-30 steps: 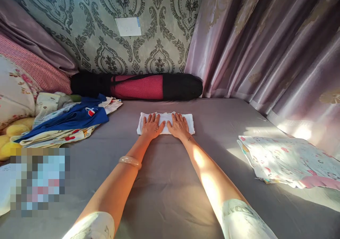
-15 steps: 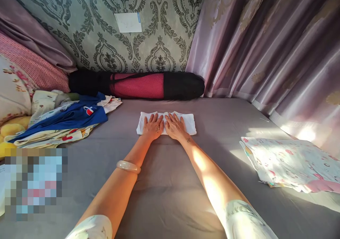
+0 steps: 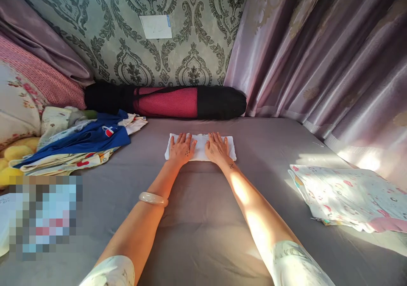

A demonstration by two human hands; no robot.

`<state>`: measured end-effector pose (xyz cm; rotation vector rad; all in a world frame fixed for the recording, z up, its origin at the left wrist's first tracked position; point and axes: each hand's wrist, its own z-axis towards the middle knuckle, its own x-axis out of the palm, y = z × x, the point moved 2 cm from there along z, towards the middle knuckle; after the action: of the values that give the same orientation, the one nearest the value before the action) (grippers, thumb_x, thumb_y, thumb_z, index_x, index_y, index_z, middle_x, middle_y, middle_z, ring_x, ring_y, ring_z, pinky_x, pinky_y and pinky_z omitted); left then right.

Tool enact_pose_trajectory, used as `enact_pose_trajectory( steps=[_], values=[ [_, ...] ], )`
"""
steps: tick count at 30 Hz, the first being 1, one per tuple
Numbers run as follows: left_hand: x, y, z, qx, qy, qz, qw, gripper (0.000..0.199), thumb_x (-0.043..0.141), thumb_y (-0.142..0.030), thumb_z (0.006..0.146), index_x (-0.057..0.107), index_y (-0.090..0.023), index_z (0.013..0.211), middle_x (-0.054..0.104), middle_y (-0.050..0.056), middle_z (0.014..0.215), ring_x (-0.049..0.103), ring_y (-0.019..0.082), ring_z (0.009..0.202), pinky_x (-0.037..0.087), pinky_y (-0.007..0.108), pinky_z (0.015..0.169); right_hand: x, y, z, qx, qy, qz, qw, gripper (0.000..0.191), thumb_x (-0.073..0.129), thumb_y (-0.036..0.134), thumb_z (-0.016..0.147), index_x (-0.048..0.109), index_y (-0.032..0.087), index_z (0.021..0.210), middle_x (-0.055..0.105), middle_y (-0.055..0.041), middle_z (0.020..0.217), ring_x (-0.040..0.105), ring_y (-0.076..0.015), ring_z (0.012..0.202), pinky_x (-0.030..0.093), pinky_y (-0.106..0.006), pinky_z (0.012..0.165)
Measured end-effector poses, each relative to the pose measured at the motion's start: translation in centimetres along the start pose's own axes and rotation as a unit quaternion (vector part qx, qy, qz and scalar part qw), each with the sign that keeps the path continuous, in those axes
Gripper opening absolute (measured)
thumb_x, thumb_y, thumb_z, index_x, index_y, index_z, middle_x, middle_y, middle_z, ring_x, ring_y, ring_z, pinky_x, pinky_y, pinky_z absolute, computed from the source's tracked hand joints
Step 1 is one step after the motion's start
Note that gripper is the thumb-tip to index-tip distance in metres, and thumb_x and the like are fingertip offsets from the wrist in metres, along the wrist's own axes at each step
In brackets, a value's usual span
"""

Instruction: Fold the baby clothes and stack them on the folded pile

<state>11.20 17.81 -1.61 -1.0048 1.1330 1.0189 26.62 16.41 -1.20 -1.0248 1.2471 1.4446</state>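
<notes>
A white folded cloth lies flat on the grey bed sheet, its long side running left to right. On its left half rests my left hand, palm down with the fingers stretched out. My right hand lies the same way on the right half, fingers spread and pointing away from me. A strip of bare cloth shows between the two hands. Neither hand grips it. The exact kind of garment or towel cannot be made out.
A heap of clothes with a blue garment lies at the left, beside yellow plush. Folded printed fabric is at the right. A black and pink roll lines the wall. Curtains hang at the right.
My hands have moved apart on the white cloth, the right one sliding to the right. More of the cloth's middle shows between them.
</notes>
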Motion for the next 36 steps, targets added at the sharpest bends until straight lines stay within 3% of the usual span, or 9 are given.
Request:
enact_pose_trajectory(
  steps=[8, 15, 20, 25, 36],
  values=[
    [1.2, 1.6, 0.1, -0.048, 0.059, -0.004, 0.997, 0.071, 0.008, -0.052, 0.098, 0.032, -0.012, 0.151, 0.028, 0.014, 0.159, 0.019, 0.029, 0.148, 0.017, 0.054, 0.118, 1.1, -1.0, 0.0, 0.026, 0.019, -0.009, 0.999, 0.053, 0.021, 0.029, 0.1, 0.035, 0.012, 0.149, 0.031, -0.0134, 0.157, 0.021, -0.0257, 0.146, 0.012, -0.053, 0.117],
    [0.3, 1.5, 0.1, -0.049, 0.065, -0.002, 0.997, 0.07, 0.008, -0.05, 0.098, 0.033, -0.011, 0.15, 0.028, 0.014, 0.158, 0.019, 0.028, 0.148, 0.019, 0.054, 0.118, 0.4, -0.9, 0.0, 0.028, 0.032, -0.01, 0.999, 0.054, 0.019, 0.031, 0.1, 0.035, 0.013, 0.149, 0.031, -0.0118, 0.158, 0.022, -0.0246, 0.146, 0.013, -0.051, 0.117],
    [-0.7, 3.3, 0.2, -0.079, 0.028, 0.004, 0.996, 0.07, 0.007, -0.049, 0.097, 0.034, -0.011, 0.15, 0.031, 0.014, 0.157, 0.021, 0.028, 0.148, 0.016, 0.053, 0.119, -0.6, -3.5, 0.7, 0.077, -0.014, -0.032, 0.996, 0.057, 0.018, 0.033, 0.1, 0.033, 0.007, 0.15, 0.028, -0.0148, 0.158, 0.018, -0.0268, 0.147, 0.006, -0.054, 0.118],
    [0.3, 5.0, 0.1, -0.09, 0.085, -0.022, 0.992, 0.071, 0.007, -0.048, 0.097, 0.025, -0.009, 0.153, 0.022, 0.012, 0.161, 0.019, 0.027, 0.148, 0.017, 0.05, 0.12, 0.4, -6.0, 0.8, 0.107, 0.026, -0.007, 0.994, 0.06, 0.018, 0.033, 0.1, 0.029, 0.002, 0.151, 0.026, -0.0163, 0.158, 0.019, -0.0271, 0.147, 0.012, -0.048, 0.119],
    [1.5, 5.9, 0.4, -0.096, 0.078, -0.043, 0.991, 0.071, 0.008, -0.053, 0.096, 0.023, -0.017, 0.155, 0.021, 0.009, 0.161, 0.019, 0.028, 0.148, 0.021, 0.054, 0.118, 0.5, -6.3, 0.7, 0.103, 0.048, -0.009, 0.993, 0.061, 0.017, 0.032, 0.098, 0.026, 0.006, 0.152, 0.025, -0.0143, 0.159, 0.016, -0.0263, 0.148, 0.015, -0.048, 0.119]
  ],
)
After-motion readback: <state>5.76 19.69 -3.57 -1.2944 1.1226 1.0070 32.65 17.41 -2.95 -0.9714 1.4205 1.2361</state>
